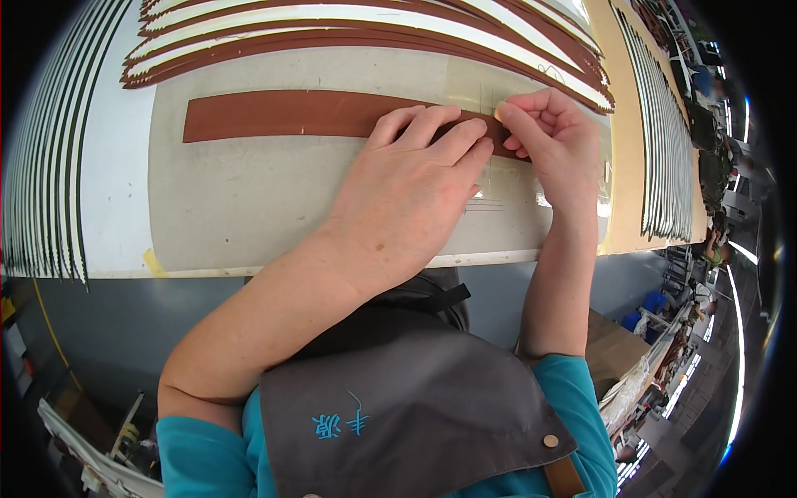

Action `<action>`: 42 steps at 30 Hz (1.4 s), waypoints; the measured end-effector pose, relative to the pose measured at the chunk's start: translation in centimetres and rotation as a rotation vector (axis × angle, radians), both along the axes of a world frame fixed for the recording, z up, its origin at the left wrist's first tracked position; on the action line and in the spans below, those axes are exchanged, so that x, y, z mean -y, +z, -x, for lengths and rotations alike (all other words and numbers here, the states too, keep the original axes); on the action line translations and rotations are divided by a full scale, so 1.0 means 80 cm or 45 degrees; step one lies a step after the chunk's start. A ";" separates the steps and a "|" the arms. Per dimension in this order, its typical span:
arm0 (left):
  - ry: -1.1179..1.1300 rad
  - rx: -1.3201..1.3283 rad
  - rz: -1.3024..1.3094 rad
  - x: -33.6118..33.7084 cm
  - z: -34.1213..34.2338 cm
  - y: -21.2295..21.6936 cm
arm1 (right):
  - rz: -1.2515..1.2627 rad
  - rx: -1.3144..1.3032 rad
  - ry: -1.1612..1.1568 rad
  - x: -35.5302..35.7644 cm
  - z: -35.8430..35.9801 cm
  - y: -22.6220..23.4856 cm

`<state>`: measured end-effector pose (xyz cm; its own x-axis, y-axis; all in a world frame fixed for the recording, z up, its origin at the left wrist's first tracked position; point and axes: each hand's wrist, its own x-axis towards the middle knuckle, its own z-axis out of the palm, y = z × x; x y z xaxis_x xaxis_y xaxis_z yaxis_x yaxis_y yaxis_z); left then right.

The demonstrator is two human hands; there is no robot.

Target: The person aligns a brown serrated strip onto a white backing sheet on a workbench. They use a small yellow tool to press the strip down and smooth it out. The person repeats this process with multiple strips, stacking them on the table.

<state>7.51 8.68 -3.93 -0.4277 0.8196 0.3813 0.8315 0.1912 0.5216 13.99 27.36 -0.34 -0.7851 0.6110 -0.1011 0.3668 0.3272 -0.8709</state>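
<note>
A long reddish-brown strip [274,114], leather-like, lies crosswise on the grey work mat [249,199]. Across its right part rests my left hand [415,174], fingers stretched out and slightly apart, pressing on the strip. My right hand [552,141] is at the strip's right end, thumb and forefinger pinched together. A small pale yellowish bit shows at the fingertips, too small to name. The far right tip of the strip is hidden by the right hand.
Behind the mat lies a pile of brown and white strips [365,33] with jagged ends. Rows of dark-edged strips stand at the left [50,141] and right [664,141] of the table. Clear tape [490,183] covers the mat's right part. The table's front edge [207,272] runs before me.
</note>
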 end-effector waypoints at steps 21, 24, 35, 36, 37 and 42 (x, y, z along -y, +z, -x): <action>0.004 -0.003 -0.023 -0.001 0.001 -0.002 | -0.060 -0.036 -0.007 0.004 0.002 -0.012; 0.007 -0.010 -0.021 -0.001 0.001 -0.003 | -0.072 -0.054 -0.022 0.006 0.002 -0.013; -0.005 -0.006 0.006 0.000 0.002 -0.001 | 0.157 -0.099 -0.029 -0.008 -0.004 -0.008; -0.008 0.000 0.003 0.000 0.001 0.000 | 0.208 -0.150 -0.029 -0.013 -0.007 -0.007; -0.011 0.005 -0.001 0.000 0.001 0.001 | 0.259 -0.201 -0.030 -0.019 -0.012 -0.007; 0.000 0.022 0.001 -0.001 0.000 0.000 | 0.228 -0.250 -0.025 -0.001 -0.028 0.000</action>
